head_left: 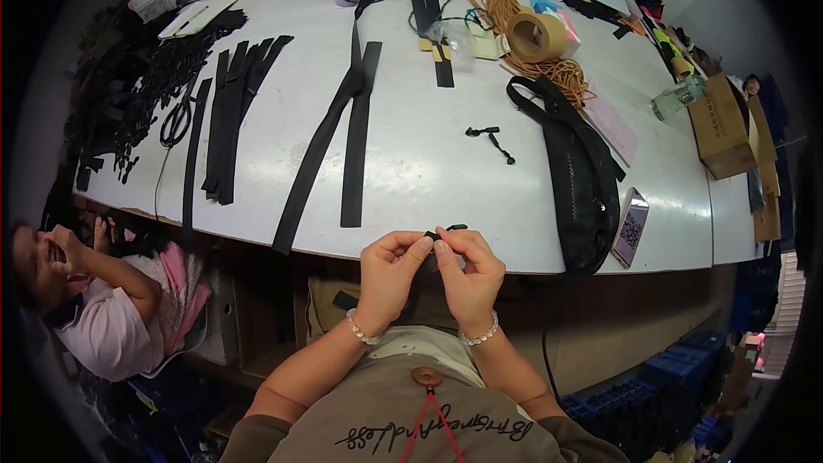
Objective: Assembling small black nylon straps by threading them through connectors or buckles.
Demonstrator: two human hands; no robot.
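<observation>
My left hand (393, 267) and my right hand (470, 273) meet just over the table's near edge, thumbs and fingertips pinched together. Between them they grip a small black piece (458, 227), mostly covered by the fingers; it resembles the short black zipper pulls, but its exact kind is hard to make out. Two loose black zipper pulls (501, 149) lie farther off on the white table (446, 180). To the right of my hands is a black sling bag (576, 184) with its strap looped at the far end. A phone (631, 227) rests beside the bag.
Long black straps (356, 137) and a strap bundle (231, 120) lie to the left, near scissors (177, 124) and a black heap (163, 77). Beyond are orange cord (497, 9), a tape roll (537, 37) and a cardboard box (722, 127). A person (120, 317) sits at the left.
</observation>
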